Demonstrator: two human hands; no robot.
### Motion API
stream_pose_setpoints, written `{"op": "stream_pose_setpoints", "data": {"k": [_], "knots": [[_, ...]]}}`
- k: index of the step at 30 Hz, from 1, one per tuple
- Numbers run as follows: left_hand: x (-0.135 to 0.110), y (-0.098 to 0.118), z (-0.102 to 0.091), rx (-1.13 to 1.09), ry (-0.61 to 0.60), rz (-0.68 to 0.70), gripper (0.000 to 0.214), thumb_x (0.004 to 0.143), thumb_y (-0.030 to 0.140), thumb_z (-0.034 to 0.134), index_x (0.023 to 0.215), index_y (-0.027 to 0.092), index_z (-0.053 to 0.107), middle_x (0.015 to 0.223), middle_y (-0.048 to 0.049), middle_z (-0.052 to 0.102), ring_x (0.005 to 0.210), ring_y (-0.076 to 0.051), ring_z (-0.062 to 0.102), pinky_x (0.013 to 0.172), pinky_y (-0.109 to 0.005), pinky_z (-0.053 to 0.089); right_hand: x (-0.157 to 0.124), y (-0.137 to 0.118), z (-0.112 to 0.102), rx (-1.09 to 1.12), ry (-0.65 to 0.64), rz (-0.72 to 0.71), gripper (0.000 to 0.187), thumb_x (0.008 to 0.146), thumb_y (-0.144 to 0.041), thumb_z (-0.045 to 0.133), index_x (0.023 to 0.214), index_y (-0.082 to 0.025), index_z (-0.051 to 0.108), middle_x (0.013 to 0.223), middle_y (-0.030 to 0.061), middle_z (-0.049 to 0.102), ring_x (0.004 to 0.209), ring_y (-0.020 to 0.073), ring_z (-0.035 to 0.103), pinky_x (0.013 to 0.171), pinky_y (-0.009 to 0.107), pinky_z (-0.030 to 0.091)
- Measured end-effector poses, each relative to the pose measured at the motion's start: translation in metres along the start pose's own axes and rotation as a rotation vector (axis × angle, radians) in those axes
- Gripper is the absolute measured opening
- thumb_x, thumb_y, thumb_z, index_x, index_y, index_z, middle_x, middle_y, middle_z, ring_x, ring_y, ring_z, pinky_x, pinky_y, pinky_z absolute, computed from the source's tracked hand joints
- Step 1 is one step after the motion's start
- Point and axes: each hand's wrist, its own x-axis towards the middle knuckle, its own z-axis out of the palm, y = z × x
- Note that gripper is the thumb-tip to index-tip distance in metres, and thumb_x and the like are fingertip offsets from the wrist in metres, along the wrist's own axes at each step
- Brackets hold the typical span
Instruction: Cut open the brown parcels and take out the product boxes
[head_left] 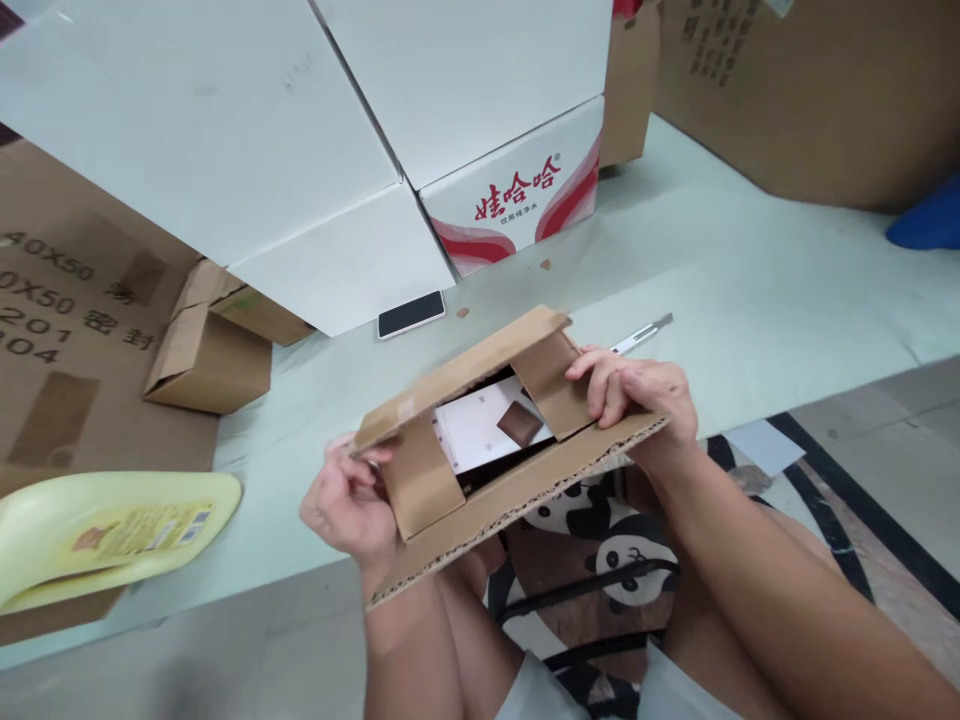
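I hold a small brown cardboard box (pixel 510 480) in front of me, its top flaps partly folded in. Inside it lies a white card with a brown square (pixel 491 425). My left hand (pixel 349 500) grips the box's left end, fingers curled over the left flap. My right hand (pixel 637 390) grips the right end, fingers pressing down on the right flap. The long front flap sticks out toward me and the back flap stands up behind.
A utility knife (pixel 643 334) and a black phone (pixel 411 314) lie on the pale green mat (pixel 750 290). Large white cartons (pixel 247 140) stand behind, one with red print (pixel 517 190). Small brown box (pixel 206 355) and a pale yellow tray (pixel 112 530) at left; big brown cartons far right.
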Motion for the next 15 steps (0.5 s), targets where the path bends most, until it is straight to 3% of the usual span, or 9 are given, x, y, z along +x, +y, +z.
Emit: {"op": "stream_pose_setpoints", "data": {"k": [2, 3, 5, 6, 10, 13, 15], "knots": [[0.002, -0.001, -0.007, 0.148, -0.147, 0.069, 0.038, 0.093, 0.036, 0.051, 0.060, 0.020, 0.062, 0.087, -0.0065, 0.074, 0.095, -0.023, 0.069, 0.092, -0.043, 0.052, 0.000, 0.001, -0.001, 0.012, 0.002, 0.019, 0.047, 0.092, -0.041, 0.065, 0.048, -0.025, 0.068, 0.048, 0.0019, 0.060, 0.060, 0.0188, 0.062, 0.083, 0.042, 0.054], [0.004, -0.001, -0.010, 0.226, -0.247, 0.095, 0.035, 0.094, 0.039, 0.052, 0.069, 0.021, 0.069, 0.112, -0.0082, 0.075, 0.114, -0.026, 0.066, 0.103, -0.047, 0.049, 0.000, 0.002, -0.001, 0.008, 0.008, 0.032, 0.047, 0.091, -0.042, 0.065, 0.047, -0.025, 0.068, 0.049, 0.0026, 0.060, 0.064, 0.0201, 0.064, 0.085, 0.042, 0.054], [0.008, 0.004, -0.012, 0.377, -0.435, 0.173, 0.030, 0.094, 0.041, 0.057, 0.081, 0.023, 0.075, 0.145, -0.0072, 0.060, 0.136, -0.031, 0.054, 0.113, -0.050, 0.044, 0.000, 0.003, -0.001, -0.008, 0.033, 0.060, 0.048, 0.090, -0.045, 0.066, 0.046, -0.025, 0.067, 0.048, 0.0033, 0.059, 0.071, 0.0218, 0.067, 0.088, 0.043, 0.053], [0.011, 0.007, -0.012, 0.442, -0.509, 0.244, 0.026, 0.093, 0.040, 0.060, 0.082, 0.023, 0.077, 0.148, -0.0067, 0.057, 0.136, -0.031, 0.053, 0.113, -0.051, 0.043, 0.000, 0.004, -0.002, -0.014, 0.048, 0.069, 0.049, 0.089, -0.047, 0.066, 0.045, -0.026, 0.067, 0.047, 0.0033, 0.058, 0.072, 0.0222, 0.067, 0.090, 0.043, 0.052], [0.027, 0.027, -0.002, 0.654, -0.847, 0.484, 0.018, 0.092, 0.035, 0.063, 0.087, 0.027, 0.079, 0.126, -0.0072, 0.070, 0.118, -0.030, 0.061, 0.107, -0.053, 0.040, 0.000, 0.006, -0.007, -0.009, 0.079, 0.073, 0.049, 0.088, -0.050, 0.067, 0.045, -0.026, 0.067, 0.046, 0.0030, 0.057, 0.073, 0.0222, 0.067, 0.093, 0.042, 0.051], [0.043, 0.036, 0.003, 0.795, -1.155, 0.445, 0.027, 0.095, 0.040, 0.055, 0.093, 0.028, 0.079, 0.133, -0.0084, 0.069, 0.124, -0.033, 0.058, 0.100, -0.054, 0.037, -0.001, 0.007, -0.009, -0.019, 0.051, 0.060, 0.048, 0.089, -0.048, 0.064, 0.047, -0.026, 0.067, 0.049, 0.0032, 0.059, 0.076, 0.0225, 0.068, 0.091, 0.042, 0.052], [0.053, 0.040, 0.003, 0.863, -1.254, 0.402, 0.031, 0.096, 0.043, 0.052, 0.093, 0.027, 0.078, 0.134, -0.0100, 0.068, 0.123, -0.033, 0.057, 0.097, -0.054, 0.036, -0.002, 0.007, -0.008, -0.077, 0.035, 0.061, 0.047, 0.090, -0.045, 0.061, 0.048, -0.025, 0.065, 0.052, 0.0030, 0.060, 0.079, 0.0232, 0.068, 0.089, 0.042, 0.053]]}}
